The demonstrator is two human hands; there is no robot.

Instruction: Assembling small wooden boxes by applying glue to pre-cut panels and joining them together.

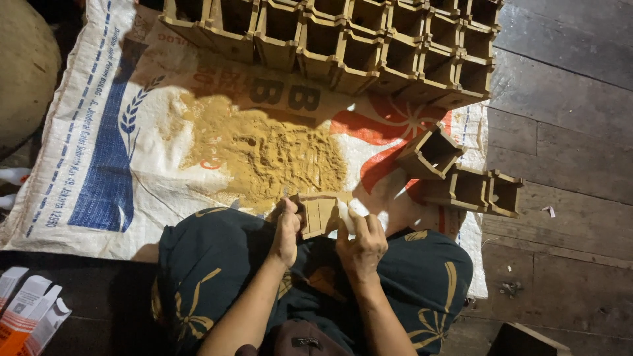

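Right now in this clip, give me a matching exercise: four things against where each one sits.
Things:
1. sawdust pile
2. small wooden box
3. stacked wooden boxes
4. orange-and-white cartons

Places:
A. bottom left corner on the floor
B. between the left hand and right hand
C. middle of the printed sack
D. along the sack's far edge

Pairs: 1-C, 2-B, 3-D, 4-A

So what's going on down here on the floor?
A person sits on a wooden floor and holds a small open wooden box over their lap. The left hand grips one side of it; the right hand holds the other side together with something small and white. In front lies a woven sack with a heap of sawdust on it. Rows of similar boxes are stacked at the far edge, and three more lie to the right.
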